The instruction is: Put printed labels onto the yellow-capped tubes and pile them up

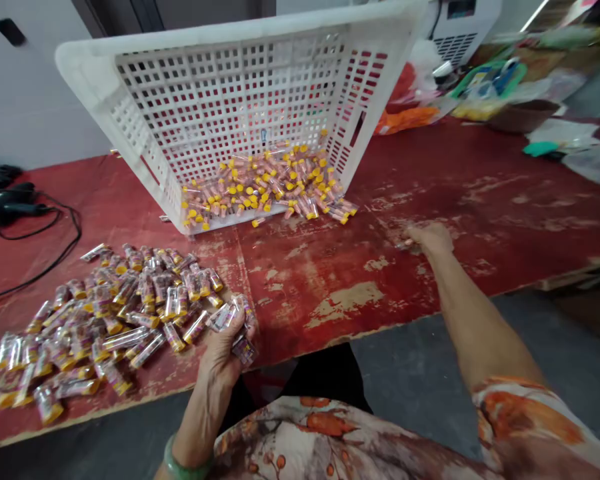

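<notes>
My left hand (223, 350) is closed around a bunch of clear plastic wrappers (240, 320) at the table's front edge. Just left of it lies a heap of small wrapped tubes (145, 287) with yellow ends. Over on the right, my right hand (430, 240) is closed low over the red table (350, 253), with its fingertips near a small clear piece too blurred to make out. A white plastic basket (220, 80) rests tipped on its side, its opening facing me. Pink tubes with yellow caps (270, 180) are piled inside, and a few spill over its lower rim.
A black corded tool (15, 205) lies at the left, its cable curving across the table. At the back right are a green tray (490, 80), plastic bags, an orange bag (407, 120) and a white machine (463, 33).
</notes>
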`<state>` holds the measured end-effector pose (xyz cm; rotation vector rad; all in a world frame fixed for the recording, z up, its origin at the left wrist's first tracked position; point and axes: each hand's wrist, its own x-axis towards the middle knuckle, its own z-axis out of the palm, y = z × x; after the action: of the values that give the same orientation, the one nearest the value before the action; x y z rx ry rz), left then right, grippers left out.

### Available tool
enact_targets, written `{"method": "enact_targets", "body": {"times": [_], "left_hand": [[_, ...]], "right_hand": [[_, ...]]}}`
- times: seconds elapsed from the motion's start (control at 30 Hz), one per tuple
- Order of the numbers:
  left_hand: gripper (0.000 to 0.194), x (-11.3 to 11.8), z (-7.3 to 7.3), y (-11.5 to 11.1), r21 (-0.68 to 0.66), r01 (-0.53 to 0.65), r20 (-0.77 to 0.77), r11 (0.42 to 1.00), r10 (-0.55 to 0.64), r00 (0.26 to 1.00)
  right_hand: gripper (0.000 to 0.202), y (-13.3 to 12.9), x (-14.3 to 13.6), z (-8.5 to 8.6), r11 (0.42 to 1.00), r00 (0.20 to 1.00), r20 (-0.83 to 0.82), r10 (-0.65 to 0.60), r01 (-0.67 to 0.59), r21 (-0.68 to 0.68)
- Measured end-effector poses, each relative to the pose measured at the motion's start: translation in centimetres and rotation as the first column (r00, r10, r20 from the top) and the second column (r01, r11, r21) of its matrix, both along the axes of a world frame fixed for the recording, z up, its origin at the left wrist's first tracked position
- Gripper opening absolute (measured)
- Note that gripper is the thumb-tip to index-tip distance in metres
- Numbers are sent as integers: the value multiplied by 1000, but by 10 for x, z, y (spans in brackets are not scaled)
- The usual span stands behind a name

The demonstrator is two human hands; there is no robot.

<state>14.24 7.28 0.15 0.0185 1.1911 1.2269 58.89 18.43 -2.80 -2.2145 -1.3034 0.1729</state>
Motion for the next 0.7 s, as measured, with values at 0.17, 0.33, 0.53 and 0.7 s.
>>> {"method": "enact_targets", "body": {"times": [0.17, 0.33, 0.53, 0.7], "left_hand": [[28, 3, 1, 4, -19, -44, 8, 999, 45, 999], [28, 3, -1, 4, 33, -32, 70, 999, 30, 997], [23, 3, -9, 4, 70, -77, 160, 995, 65, 985], [22, 9, -11, 6, 73, -39, 231, 997, 21, 973]], "right_hand": [[22, 25, -58, -15, 945, 987, -91, 129, -150, -290], [30, 38, -122, -10, 953, 985, -64, 161, -172, -249], [32, -58, -204, 9, 859, 655, -569, 497, -467, 212], [17, -132, -278, 5, 706, 263, -668, 696, -416, 573]]}}
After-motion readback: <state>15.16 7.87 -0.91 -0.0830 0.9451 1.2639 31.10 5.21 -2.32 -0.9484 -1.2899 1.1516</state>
